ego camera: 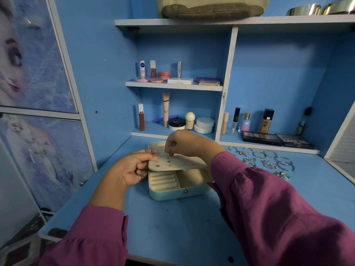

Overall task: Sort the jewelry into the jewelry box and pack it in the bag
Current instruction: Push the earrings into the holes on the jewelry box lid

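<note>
The left hand (132, 167) grips the left edge of the earring panel (176, 162), holding it level over the open jewelry box (178, 191). The right hand (180, 143) pinches a small stud at the panel's holes. The remaining bangles and chains (269, 160) lie on the bench (172, 227), right of the box, nearer the right hand.

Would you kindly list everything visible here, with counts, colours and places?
jewelry box: one, pale blue, cream inside, open on the desk
earring panel: one, cream, studs pinned in it, held over the box
loose jewelry: many silver bangles, chains and rings, desk right
cosmetics: many, mixed colours, on the shelves
eyeshadow palettes: two, black, low right shelf
left hand: grips the panel's left edge
right hand: pinches a stud at the panel
</note>
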Available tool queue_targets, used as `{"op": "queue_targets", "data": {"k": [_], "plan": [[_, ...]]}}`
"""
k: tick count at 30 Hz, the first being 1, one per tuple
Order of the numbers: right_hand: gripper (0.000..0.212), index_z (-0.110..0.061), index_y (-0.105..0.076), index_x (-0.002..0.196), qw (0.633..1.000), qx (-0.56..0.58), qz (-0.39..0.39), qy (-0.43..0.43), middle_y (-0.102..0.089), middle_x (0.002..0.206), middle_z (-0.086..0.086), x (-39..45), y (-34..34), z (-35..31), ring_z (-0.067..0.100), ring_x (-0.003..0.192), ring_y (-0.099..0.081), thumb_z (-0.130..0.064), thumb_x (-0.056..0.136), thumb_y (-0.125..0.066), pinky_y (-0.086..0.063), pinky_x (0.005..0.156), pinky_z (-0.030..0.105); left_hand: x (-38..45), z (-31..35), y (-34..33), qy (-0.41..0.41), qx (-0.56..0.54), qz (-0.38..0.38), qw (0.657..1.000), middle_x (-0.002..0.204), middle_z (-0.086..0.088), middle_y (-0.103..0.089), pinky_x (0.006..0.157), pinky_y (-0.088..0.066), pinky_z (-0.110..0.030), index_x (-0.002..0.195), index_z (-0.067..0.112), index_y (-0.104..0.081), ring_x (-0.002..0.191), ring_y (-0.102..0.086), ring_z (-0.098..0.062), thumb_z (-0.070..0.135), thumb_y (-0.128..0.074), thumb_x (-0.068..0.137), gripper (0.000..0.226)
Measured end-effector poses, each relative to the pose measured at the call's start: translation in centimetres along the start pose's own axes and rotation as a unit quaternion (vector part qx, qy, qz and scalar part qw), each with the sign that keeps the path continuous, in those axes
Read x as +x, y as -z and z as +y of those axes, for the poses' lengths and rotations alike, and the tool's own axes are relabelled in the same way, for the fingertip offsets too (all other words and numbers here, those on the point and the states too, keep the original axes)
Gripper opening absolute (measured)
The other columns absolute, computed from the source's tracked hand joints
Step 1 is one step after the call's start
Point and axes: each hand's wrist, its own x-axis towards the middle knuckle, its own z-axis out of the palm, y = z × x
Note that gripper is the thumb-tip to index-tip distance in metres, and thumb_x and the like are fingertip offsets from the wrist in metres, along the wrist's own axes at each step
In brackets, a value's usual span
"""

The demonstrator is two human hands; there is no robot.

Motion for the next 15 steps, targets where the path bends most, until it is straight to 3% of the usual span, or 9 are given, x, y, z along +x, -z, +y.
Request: {"op": "queue_targets", "data": {"k": [6,15], "plan": [[0.015,-0.009,-0.068,0.097,0.998,-0.054,0.002,0.015,-0.066,0.098,0.005,0.00,-0.27,-0.26,0.014,0.083,-0.054,-0.015,0.090,-0.057,-0.040,0.071,0.024,-0.09,-0.04,-0.03,-0.003,0.005,0.001,1.000,0.042,0.008,-0.034,0.027,-0.017,-0.010,0.091,0.013,-0.059,0.026,-0.025,-0.002,-0.005,-0.052,0.086,0.020],[0.018,-0.008,-0.069,0.099,0.999,-0.034,-0.039,-0.007,-0.066,0.103,0.006,0.36,-0.29,0.16,0.019,0.090,-0.057,-0.019,0.091,-0.057,-0.045,0.079,0.029,-0.11,-0.02,-0.06,-0.005,0.013,-0.001,1.000,0.042,0.009,-0.032,0.026,-0.017,-0.011,0.091,0.014,-0.058,0.025,-0.025,-0.002,-0.006,-0.052,0.086,0.022]]}}
